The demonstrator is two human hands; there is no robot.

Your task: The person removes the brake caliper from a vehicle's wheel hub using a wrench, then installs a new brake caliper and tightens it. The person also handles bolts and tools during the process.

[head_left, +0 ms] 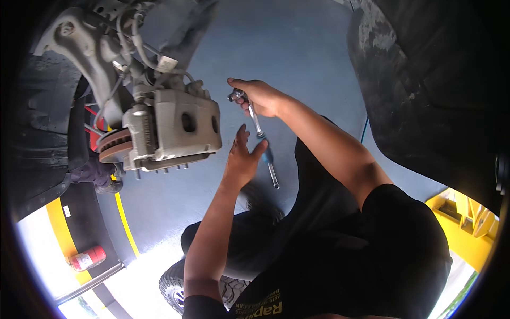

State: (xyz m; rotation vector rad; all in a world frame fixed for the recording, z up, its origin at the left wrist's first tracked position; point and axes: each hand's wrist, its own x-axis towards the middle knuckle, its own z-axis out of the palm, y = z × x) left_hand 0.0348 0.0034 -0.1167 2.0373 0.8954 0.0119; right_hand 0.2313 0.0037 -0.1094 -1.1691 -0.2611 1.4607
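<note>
A chrome ratchet [255, 118] with a blue grip slants down and to the right in front of me. My right hand [261, 99] is closed around its upper end, where a chrome socket [235, 95] pokes out past the fingers. My left hand [243, 159] is beside the blue grip with fingers apart and thumb overlapping it; whether they touch, I cannot tell. To the left of both hands, and apart from them, sits a grey brake caliper [180, 125]. It straddles the rusty edge of a brake disc [115, 146].
Suspension arm [93, 69] and cables hang above the caliper. Dark wheel-arch lining [425, 90] curves down on the right. A yellow metal frame [462, 228] is at lower right. Lower left are a fire extinguisher [88, 258], a tyre [172, 284] and another person's shoe [109, 185].
</note>
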